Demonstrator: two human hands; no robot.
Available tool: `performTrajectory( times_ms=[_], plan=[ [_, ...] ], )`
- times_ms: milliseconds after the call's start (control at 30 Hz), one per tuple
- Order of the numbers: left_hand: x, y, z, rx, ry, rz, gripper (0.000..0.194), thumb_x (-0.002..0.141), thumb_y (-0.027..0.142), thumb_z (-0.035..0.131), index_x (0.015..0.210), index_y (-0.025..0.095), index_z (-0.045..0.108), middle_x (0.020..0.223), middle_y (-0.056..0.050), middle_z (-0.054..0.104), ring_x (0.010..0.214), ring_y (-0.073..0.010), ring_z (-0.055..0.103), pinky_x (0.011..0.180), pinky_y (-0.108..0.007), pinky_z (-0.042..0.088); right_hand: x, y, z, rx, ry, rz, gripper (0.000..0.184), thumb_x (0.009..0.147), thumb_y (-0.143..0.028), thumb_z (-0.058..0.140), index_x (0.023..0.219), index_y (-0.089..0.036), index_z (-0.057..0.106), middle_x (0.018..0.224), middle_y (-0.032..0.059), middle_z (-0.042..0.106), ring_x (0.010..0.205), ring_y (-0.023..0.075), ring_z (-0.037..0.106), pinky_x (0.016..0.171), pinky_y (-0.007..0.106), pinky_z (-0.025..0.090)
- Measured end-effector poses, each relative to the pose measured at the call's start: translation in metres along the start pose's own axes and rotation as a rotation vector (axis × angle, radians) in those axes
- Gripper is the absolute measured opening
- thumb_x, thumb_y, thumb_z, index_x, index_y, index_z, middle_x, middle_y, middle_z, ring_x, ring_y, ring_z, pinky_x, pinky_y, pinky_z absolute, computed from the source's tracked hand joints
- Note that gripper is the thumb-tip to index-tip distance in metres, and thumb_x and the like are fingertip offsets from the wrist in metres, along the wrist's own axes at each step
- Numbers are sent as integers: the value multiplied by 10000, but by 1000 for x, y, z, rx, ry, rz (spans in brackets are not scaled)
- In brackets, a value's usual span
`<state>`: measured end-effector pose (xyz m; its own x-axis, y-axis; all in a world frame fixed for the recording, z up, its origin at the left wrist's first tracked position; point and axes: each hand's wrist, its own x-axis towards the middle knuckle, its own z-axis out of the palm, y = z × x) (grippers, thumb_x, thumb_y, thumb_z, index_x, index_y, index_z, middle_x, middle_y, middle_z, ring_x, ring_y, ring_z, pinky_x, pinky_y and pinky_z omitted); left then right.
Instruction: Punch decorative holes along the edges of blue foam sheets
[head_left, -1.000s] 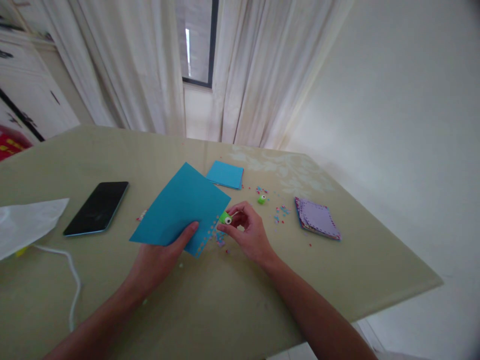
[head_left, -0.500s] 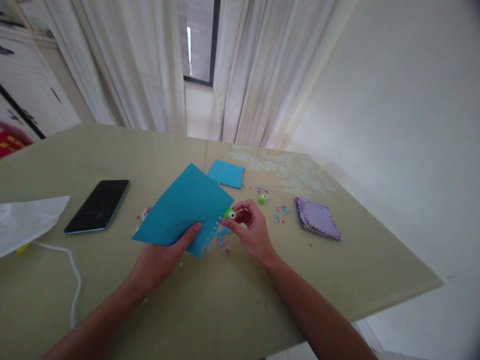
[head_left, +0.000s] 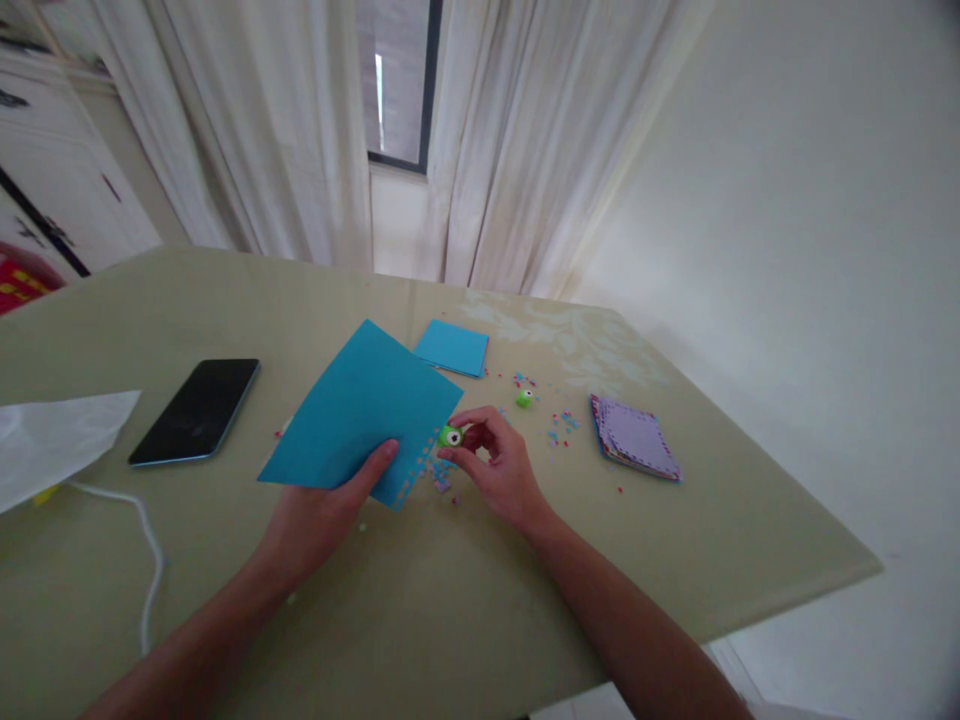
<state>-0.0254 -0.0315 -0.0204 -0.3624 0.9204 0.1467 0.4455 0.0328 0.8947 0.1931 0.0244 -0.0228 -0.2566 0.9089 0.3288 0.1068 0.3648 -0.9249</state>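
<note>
My left hand (head_left: 330, 510) grips a sheet of blue paper (head_left: 360, 410), thumb on top and fingers hidden beneath. Small punched holes run along the sheet's right edge. Between thumb and fingers of my right hand (head_left: 499, 465) is a small green hole punch (head_left: 451, 436) with a round white-and-black eye, set at that perforated edge. Blue and purple paper bits (head_left: 440, 475) lie on the table under it. A second green hole punch (head_left: 524, 398) rests on the table beyond my right hand.
A stack of blue paper (head_left: 454, 348) lies at the back, and purple sheets with punched edges (head_left: 637, 438) are piled at right. A black tablet (head_left: 196, 412), a white sheet (head_left: 64, 440) and a white cable (head_left: 154, 560) occupy the left. More confetti (head_left: 564, 425) is scattered mid-right.
The blue paper and the hole punch moved slightly right and up, then back left and down. Both hands keep their hold.
</note>
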Motion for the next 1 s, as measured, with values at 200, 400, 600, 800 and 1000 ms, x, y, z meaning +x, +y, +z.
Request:
performTrajectory(
  times_ms=[200,400,600,800,1000],
  plan=[
    [0,0,0,3,-20,3,468,810,543,746,1202,287,752,1197,-65,811,1275,-359,683,1213,-520,451,0,2,0,8,25,-12,319,830,-415,865,1048,-261,691,924,14,714,795,185,680,771,327,572],
    [0,3,-1,-39,26,-10,431,832,526,741,1196,296,751,1206,-55,807,1220,-342,719,1164,-508,512,0,-1,0,79,47,-20,321,828,-402,871,1043,-261,680,1014,37,746,798,178,680,767,330,576],
    [-1,3,0,-26,15,-42,424,822,531,748,1177,299,759,1235,-56,800,1233,-348,714,1188,-522,486,-1,-1,3,79,46,-7,351,783,-389,912,981,-257,654,977,16,716,775,169,675,761,325,583],
    [0,-2,0,-29,41,-16,442,817,541,751,1184,295,754,1209,-57,807,1236,-355,711,1207,-539,461,-1,-1,3,101,52,-2,351,779,-343,920,982,-255,647,939,-6,698,765,153,671,758,310,573],
    [0,0,-1,0,-13,-20,440,804,543,749,1167,295,766,1165,-53,821,1188,-356,736,1148,-516,526,0,-1,4,116,53,-10,391,739,-356,947,952,-244,638,976,-2,699,735,140,651,714,295,560]
  ],
)
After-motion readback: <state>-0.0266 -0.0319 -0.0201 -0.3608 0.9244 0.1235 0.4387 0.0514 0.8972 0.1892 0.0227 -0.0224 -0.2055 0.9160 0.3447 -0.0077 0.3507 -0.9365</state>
